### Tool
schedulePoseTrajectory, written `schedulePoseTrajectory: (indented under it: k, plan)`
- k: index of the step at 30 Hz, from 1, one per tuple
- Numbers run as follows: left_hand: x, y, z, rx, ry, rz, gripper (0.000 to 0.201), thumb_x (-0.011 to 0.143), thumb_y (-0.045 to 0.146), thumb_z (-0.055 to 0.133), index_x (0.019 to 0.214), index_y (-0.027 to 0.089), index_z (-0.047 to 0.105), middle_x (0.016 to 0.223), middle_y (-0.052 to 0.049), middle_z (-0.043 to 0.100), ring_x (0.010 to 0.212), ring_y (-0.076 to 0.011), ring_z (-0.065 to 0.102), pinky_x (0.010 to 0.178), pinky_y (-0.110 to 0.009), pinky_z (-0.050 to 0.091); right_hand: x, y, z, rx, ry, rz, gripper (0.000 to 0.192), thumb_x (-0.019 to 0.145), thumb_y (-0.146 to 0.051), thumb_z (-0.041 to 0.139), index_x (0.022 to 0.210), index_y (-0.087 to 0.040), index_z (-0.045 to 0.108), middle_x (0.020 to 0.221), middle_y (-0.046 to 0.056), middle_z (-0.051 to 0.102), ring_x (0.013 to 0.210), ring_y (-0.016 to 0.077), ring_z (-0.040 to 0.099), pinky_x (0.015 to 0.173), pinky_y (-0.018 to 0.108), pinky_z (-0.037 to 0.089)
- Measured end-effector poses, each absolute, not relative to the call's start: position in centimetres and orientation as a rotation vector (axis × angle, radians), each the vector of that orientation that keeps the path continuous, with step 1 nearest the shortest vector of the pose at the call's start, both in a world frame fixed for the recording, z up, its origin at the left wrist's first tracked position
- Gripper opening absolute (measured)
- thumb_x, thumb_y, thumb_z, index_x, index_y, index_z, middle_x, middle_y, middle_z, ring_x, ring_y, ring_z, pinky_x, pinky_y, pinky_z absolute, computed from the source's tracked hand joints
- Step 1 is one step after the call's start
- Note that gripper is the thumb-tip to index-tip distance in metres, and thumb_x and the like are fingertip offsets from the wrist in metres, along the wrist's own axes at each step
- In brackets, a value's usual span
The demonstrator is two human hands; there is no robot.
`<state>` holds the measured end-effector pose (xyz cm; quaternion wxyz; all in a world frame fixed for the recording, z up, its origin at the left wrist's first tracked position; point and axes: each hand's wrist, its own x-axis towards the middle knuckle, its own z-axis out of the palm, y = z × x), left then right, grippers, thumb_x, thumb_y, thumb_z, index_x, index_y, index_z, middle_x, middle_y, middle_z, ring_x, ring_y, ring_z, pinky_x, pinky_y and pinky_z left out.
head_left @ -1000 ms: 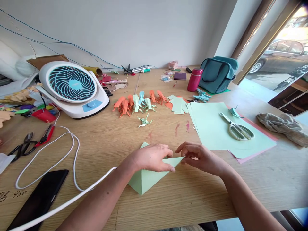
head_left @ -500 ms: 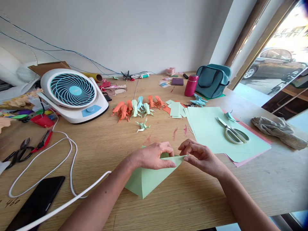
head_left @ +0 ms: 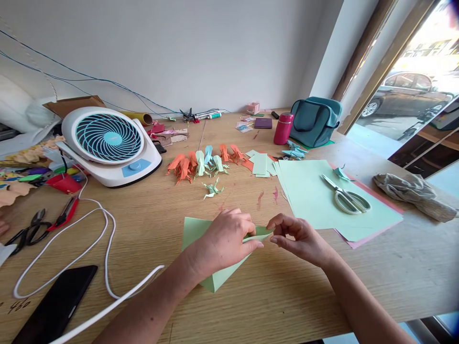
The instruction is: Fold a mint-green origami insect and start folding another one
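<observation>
A light green sheet of paper (head_left: pixel 195 231) lies partly folded on the wooden table in front of me, its right corner lifted. My left hand (head_left: pixel 227 241) rests over it, gripping the raised fold between thumb and fingers; the fingertips are partly hidden behind the paper. At the right corner, my right hand (head_left: pixel 301 239) pinches the tip between thumb and forefinger. Beyond my hands sits a small green folded paper figure (head_left: pixel 213 189). Behind it, orange paper figures (head_left: pixel 183 169), pale green ones and a blue one (head_left: pixel 208 155) stand in a row.
Scissors (head_left: pixel 346 195) lie on stacked green sheets (head_left: pixel 304 191) at the right. A fan (head_left: pixel 111 143), a white cable (head_left: pixel 107 253), a black phone (head_left: pixel 57 306) and pliers (head_left: pixel 34 229) occupy the left. A pink bottle (head_left: pixel 283 128) and teal bag (head_left: pixel 315 122) stand behind.
The paper has turned and its back left part now shows flat beside my left wrist. Its lifted corner has opened slightly. What looks like part of another person's hand appears at the left edge.
</observation>
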<state>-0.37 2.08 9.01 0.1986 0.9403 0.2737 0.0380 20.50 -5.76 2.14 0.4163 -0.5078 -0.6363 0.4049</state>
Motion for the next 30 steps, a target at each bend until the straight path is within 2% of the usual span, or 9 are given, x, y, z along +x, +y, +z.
schedulePoseTrajectory:
  k: [5, 9, 13, 20, 24, 30]
  plan:
    - [-0.4, 1.9, 9.0, 2.660, 0.758, 0.116, 0.022, 0.084, 0.038, 0.071, 0.074, 0.019, 0.067, 0.081, 0.000, 0.068, 0.086, -0.0192, 0.055, 0.080, -0.034, 0.038, 20.3, -5.7, 2.1, -1.252, -1.599, 1.053, 0.019, 0.090, -0.034, 0.064, 0.079, -0.019, 0.060, 0.069, -0.001, 0.061, 0.062, 0.0122, 0.056, 0.061, 0.027, 0.045]
    - [-0.6, 2.1, 9.2, 2.667, 0.735, 0.118, 0.020, 0.084, 0.036, 0.072, 0.074, 0.019, 0.067, 0.079, 0.001, 0.068, 0.083, -0.0184, 0.056, 0.078, -0.033, 0.038, 20.6, -5.6, 2.1, -1.263, -1.602, 0.979, 0.019, 0.092, -0.035, 0.063, 0.079, -0.020, 0.060, 0.068, -0.001, 0.059, 0.065, 0.0136, 0.055, 0.063, 0.027, 0.044]
    - [-0.6, 2.3, 9.6, 2.629, 0.749, 0.110, 0.025, 0.085, 0.034, 0.071, 0.067, 0.019, 0.064, 0.075, 0.002, 0.068, 0.080, -0.0172, 0.057, 0.077, -0.030, 0.039, 20.7, -5.5, 2.2, -1.193, -1.590, 0.930, 0.019, 0.094, -0.034, 0.060, 0.081, -0.020, 0.059, 0.077, 0.001, 0.058, 0.071, 0.0145, 0.054, 0.066, 0.028, 0.043]
    - [-0.4, 1.9, 10.0, 2.503, 0.875, 0.120, 0.025, 0.088, 0.033, 0.065, 0.069, 0.018, 0.063, 0.079, 0.001, 0.067, 0.077, -0.0155, 0.058, 0.074, -0.028, 0.039, 20.4, -5.2, 1.7, -1.075, -1.322, 1.079, 0.015, 0.088, -0.035, 0.069, 0.091, -0.022, 0.061, 0.081, 0.001, 0.060, 0.074, 0.0153, 0.057, 0.069, 0.029, 0.047]
    - [-0.4, 1.9, 9.7, 2.498, 0.862, 0.183, 0.023, 0.088, 0.030, 0.065, 0.069, 0.018, 0.062, 0.078, 0.001, 0.065, 0.077, -0.0148, 0.058, 0.070, -0.026, 0.039, 20.3, -4.9, 1.7, -1.090, -1.144, 1.191, 0.034, 0.081, -0.041, 0.075, 0.107, -0.023, 0.063, 0.083, 0.000, 0.063, 0.074, 0.0154, 0.058, 0.070, 0.029, 0.048]
    - [-0.2, 1.4, 9.5, 2.553, 0.906, 0.230, 0.022, 0.087, 0.028, 0.068, 0.068, 0.018, 0.060, 0.074, 0.001, 0.062, 0.076, -0.0157, 0.057, 0.067, -0.026, 0.038, 20.0, -4.7, 1.4, -1.086, -1.197, 1.317, 0.030, 0.084, -0.047, 0.071, 0.079, -0.017, 0.067, 0.062, -0.001, 0.061, 0.061, 0.0124, 0.053, 0.063, 0.027, 0.044]
